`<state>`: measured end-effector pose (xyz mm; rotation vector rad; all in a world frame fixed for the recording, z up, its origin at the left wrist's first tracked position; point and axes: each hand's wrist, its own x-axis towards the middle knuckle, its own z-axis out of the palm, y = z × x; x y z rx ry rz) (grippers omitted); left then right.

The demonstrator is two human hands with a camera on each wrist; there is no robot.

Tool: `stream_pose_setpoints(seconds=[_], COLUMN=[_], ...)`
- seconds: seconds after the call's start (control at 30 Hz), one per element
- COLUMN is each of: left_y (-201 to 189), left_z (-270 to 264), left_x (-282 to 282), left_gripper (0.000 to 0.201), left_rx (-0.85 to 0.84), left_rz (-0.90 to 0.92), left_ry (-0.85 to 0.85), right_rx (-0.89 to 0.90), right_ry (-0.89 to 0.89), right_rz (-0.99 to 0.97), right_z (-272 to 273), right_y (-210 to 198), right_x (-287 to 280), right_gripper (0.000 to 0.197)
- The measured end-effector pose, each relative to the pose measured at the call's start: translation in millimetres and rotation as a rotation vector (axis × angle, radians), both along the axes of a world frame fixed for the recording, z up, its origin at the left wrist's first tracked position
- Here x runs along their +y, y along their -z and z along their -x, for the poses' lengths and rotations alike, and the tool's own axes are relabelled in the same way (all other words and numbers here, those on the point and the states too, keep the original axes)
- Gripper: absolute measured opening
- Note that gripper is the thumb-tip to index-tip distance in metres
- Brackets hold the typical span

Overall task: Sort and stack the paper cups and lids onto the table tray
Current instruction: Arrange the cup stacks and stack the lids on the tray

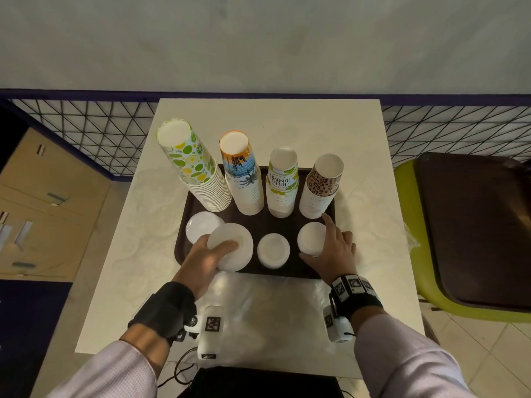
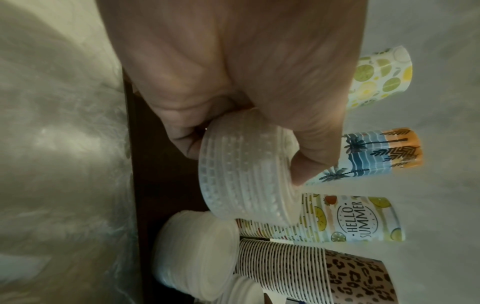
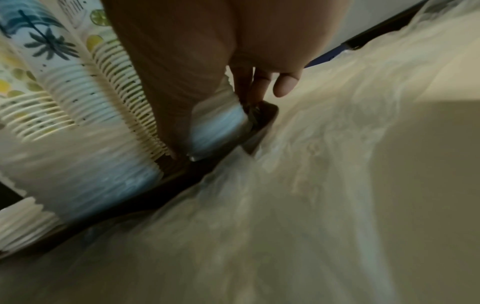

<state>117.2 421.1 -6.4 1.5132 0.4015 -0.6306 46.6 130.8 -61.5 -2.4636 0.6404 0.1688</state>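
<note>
The dark brown tray (image 1: 321,271) sits at the centre of the white surface (image 1: 275,116), and everything on it is sorted by kind. Along the tray's 12 o'clock side stand four upside-down cup stacks: the citrus-print stack (image 1: 191,168) at 10 o'clock, the palm-print stack (image 1: 242,173), the "Hello Summer" stack (image 1: 283,182), and the leopard-print stack (image 1: 323,185) at 2 o'clock. Inverting them likely keeps the wide rims down for a steadier base; the tallest stack leans outward.

Lid stacks form the nearer row. The left hand (image 1: 205,264) is clamped on the large lid stack (image 1: 231,247), thumb on top and fingers curled around its ribbed side, and seems to be settling it beside another lid stack (image 1: 201,229) at 9 o'clock, which it partly hides. A smaller lid stack (image 1: 273,250) stands free at 6 o'clock. The right hand (image 1: 334,251) wraps thumb and fingers around the small lid stack (image 1: 311,238) at 4 o'clock, index finger stretched towards the leopard-print base, probably steadying it under its matching cups.

Clear plastic wrapping (image 1: 258,308) lies crumpled on the surface around and in front of the tray. Behind runs a wire-mesh barrier (image 1: 94,130) under a plain wall; cardboard boxes (image 1: 43,202) sit at 9 o'clock, and a green chair (image 1: 408,234) carrying another brown tray (image 1: 474,225) at 3 o'clock.
</note>
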Motion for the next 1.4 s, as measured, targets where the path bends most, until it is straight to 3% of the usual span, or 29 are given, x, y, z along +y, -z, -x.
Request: stream_pose_setpoints(seconds=[0.07,0.23,0.37,0.47,0.6,0.83,0.97,1.3,1.4], left_y=[-1.3,-0.7,2.1,3.4,6.7,9.3,7.6,4.3,8.3], left_z=[0.2,3.5,6.3,7.2,8.0,11.6,13.0,14.6,14.2], left_x=[-1.9,-2.7,-1.5,-2.7,-3.7,-5.5,-7.3,-9.8,-5.8], left_gripper=[0.089,0.047,0.056,0.08,0.087,0.064,0.038,0.028,0.035], left_rx=[0.016,0.058,0.073,0.064,0.067,0.074,0.072,0.09,0.085], left_rz=[0.021,0.093,0.12,0.11,0.117,0.133,0.126,0.13,0.154], left_ry=[-0.014,-0.063,-0.09,-0.088,-0.104,-0.127,-0.119,-0.132,-0.147], right_rx=[-0.001,0.018,0.032,0.001,-0.039,-0.059,-0.164,-0.127,-0.244], right_ry=[0.007,-0.032,-0.034,-0.033,-0.047,-0.003,0.079,0.04,0.011], right_rz=[-0.001,0.05,0.058,0.055,0.033,-0.087,-0.127,-0.135,-0.046], right_z=[-1.2,-1.2,-2.5,-2.6,-1.2,1.1,4.0,5.9,17.9], right_y=[1.3,0.1,-1.0,-1.8,-1.7,-3.1,-2.8,-9.5,-20.9], right_x=[-1.4,-4.0,-3.5,-0.9,-0.1,-3.7,0.5,3.2,1.2], right_gripper=[0.115,0.099,0.094,0.093,0.094,0.12,0.116,0.121,0.108])
